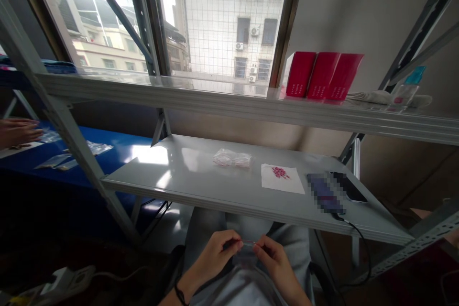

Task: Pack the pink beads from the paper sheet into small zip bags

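Observation:
Over my lap, in front of the shelf edge, my left hand and my right hand pinch the two top corners of a small clear plastic bag. A thin reddish line runs along its top edge, stretched between the fingertips. The bag's body hangs down and is hard to make out against the grey clothing. Past the hands, on the grey shelf, a pile of small red-pink pieces lies on a white paper sheet. Left of the sheet is a heap of clear plastic bags.
A blurred-out phone-like device with a cable and a dark phone lie at the shelf's right. Above, the upper shelf carries red boxes and a spray bottle. Another person's hands show at the far left.

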The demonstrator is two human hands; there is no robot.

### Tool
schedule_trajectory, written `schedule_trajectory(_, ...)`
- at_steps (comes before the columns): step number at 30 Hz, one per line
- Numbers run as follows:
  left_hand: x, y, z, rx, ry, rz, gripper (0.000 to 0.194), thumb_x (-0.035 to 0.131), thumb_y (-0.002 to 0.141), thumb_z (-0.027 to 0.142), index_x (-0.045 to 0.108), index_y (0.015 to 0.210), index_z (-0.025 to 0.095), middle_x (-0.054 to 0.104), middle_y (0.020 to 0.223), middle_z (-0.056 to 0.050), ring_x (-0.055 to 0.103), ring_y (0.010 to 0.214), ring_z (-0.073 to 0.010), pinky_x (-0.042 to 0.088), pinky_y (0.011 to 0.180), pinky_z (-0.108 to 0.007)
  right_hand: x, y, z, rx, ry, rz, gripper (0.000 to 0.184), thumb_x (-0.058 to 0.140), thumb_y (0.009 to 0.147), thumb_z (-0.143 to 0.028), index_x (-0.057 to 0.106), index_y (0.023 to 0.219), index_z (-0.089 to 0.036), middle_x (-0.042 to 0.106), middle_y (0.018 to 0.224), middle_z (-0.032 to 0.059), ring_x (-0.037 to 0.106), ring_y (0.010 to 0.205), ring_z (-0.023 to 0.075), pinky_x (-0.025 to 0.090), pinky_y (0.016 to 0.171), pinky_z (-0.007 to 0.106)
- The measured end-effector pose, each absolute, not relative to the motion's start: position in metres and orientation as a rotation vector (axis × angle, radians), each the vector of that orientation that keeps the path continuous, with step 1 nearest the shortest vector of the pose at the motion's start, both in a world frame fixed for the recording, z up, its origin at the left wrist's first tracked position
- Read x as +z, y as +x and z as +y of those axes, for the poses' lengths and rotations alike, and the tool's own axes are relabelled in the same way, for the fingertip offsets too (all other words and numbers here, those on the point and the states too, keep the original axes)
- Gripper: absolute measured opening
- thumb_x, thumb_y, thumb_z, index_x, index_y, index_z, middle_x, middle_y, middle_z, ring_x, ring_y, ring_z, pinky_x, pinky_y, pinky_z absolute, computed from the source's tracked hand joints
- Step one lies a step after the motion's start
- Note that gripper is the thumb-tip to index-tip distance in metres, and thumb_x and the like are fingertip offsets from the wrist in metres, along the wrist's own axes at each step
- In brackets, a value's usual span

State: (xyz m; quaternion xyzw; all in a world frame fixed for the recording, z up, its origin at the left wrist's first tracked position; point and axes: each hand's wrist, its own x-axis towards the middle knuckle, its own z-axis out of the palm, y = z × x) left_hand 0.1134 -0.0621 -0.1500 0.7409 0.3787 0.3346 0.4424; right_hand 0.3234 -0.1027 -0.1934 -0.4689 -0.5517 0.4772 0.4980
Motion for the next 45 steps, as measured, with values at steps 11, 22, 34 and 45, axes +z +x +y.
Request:
schedule_trajectory(11, -0.148, 0.115, -0.067, 0.842, 1.779, 0.944, 0.033, 0.059, 0.094, 0.038, 0.068, 0.071, 0.016, 0.068, 0.07, -0.004, 0.061, 0.07, -0.0173, 0.042, 0.067, -0.026, -0.186, 0.322, -0.101, 1.167, -1.105, -1.434, 0.046, 0.064, 0.092, -0.06, 0.063, 0.074, -0.017, 0.049, 0.069, -0.002, 0.041, 0.068, 0.0146, 0.033, 0.063, 0.027)
schedule_trajectory(22, -0.153, 0.117, -0.065, 0.893, 1.701, 0.94, 0.031, 0.061, 0.093, 0.041, 0.064, 0.075, 0.017, 0.062, 0.07, -0.002, 0.058, 0.07, -0.0174, 0.042, 0.067, -0.026, -0.184, 0.322, -0.101, 1.117, -1.12, -1.463, 0.048, 0.061, 0.093, -0.061, 0.063, 0.074, -0.018, 0.051, 0.07, -0.0013, 0.044, 0.067, 0.0151, 0.034, 0.063, 0.027)
schedule_trajectory(34, -0.156, 0.122, -0.071, 0.909, 1.723, 0.961, 0.031, 0.061, 0.092, 0.04, 0.059, 0.071, 0.017, 0.053, 0.066, 0.001, 0.048, 0.065, -0.0146, 0.035, 0.062, -0.025, -0.182, 0.322, -0.103, 1.082, -1.137, -1.483, 0.047, 0.062, 0.093, -0.062, 0.066, 0.076, -0.018, 0.056, 0.072, 0.0003, 0.047, 0.071, 0.0168, 0.037, 0.066, 0.027)
schedule_trajectory(45, -0.156, 0.125, -0.074, 0.895, 1.8, 0.958, 0.027, 0.06, 0.092, 0.034, 0.064, 0.072, 0.016, 0.057, 0.066, 0.0, 0.05, 0.064, -0.0145, 0.036, 0.062, -0.025, -0.177, 0.323, -0.106, 1.049, -1.137, -1.529, 0.045, 0.06, 0.095, -0.057, 0.066, 0.075, -0.018, 0.055, 0.073, 0.0007, 0.048, 0.071, 0.0171, 0.036, 0.066, 0.028)
